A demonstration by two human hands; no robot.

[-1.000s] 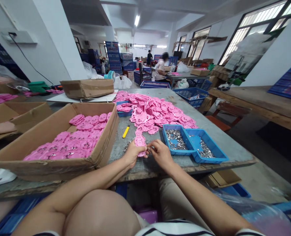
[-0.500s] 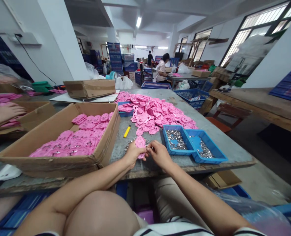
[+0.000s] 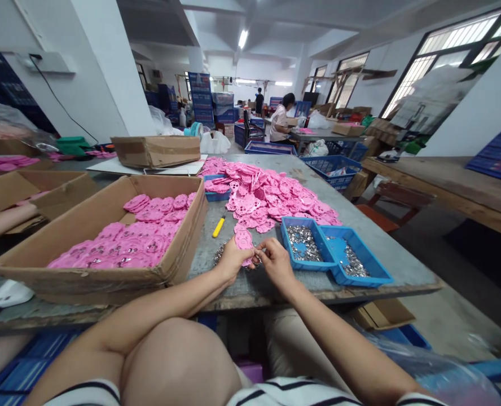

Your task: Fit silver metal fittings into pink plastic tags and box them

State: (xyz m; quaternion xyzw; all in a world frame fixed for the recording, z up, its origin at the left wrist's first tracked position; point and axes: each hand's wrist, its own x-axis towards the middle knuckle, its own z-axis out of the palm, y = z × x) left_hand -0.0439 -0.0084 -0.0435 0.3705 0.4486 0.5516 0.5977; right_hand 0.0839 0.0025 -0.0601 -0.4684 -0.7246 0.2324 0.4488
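Note:
My left hand [image 3: 232, 259] grips a flat pink plastic piece [image 3: 244, 240] with a rounded outline, thumb across its lower part. Close at its right edge, my right hand [image 3: 275, 260] has thumb and fingertips pinched together; whatever sits between them is too small to make out. Small shiny metal parts [image 3: 220, 254] lie on the table beneath and around my hands. Behind them spreads a large heap of similar pink pieces [image 3: 271, 194]. To the right stand two blue trays [image 3: 333, 264] with small metal parts in them.
A cardboard box [image 3: 187, 248] holding rows of pink pieces stands at left. A yellow-handled tool [image 3: 219, 227] lies beside it. Another person's arm [image 3: 11, 217] reaches into a box at far left. The table's front edge [image 3: 318, 294] runs below my forearms.
The pink piece has shifted slightly right and down in my left hand. My right hand stays pinched beside it. At far left, the other person's hand has moved lower into the box.

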